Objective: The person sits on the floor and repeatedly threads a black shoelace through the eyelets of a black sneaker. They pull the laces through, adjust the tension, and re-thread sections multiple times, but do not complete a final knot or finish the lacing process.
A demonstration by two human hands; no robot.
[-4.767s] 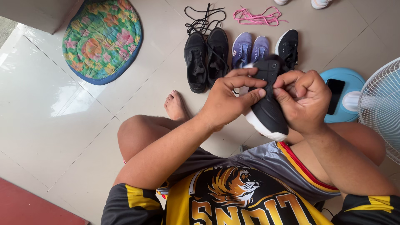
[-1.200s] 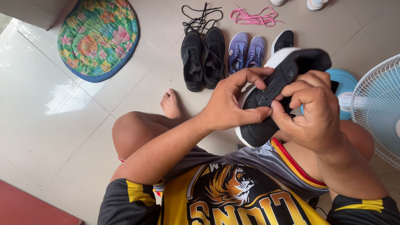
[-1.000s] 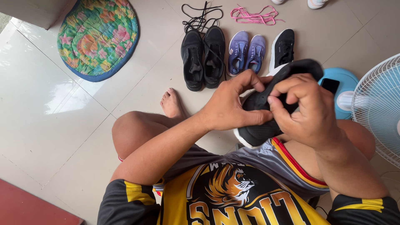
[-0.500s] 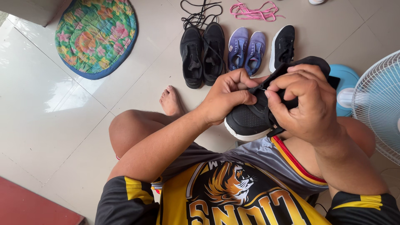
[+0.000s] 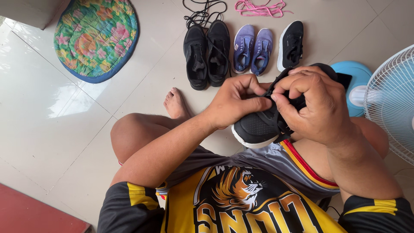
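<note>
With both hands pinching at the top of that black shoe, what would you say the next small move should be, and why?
Probably draw the lace end through the eyelet: the left hand and right hand both pinch at the lacing area of the black shoe, which rests toe-down in the lap. The lace itself is mostly hidden.

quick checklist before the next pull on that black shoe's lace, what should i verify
1. Black shoe held by both hands: ok.
2. Left hand steadies the front of the upper, thumb across it: ok.
3. Right hand fingertips pinched at the lace area: ok.
4. Lace end through an eyelet: cannot tell, fingers cover it.
5. Shoe clear of the fan: ok, apart.
6. Matching black shoe within view on the floor: ok.
</note>
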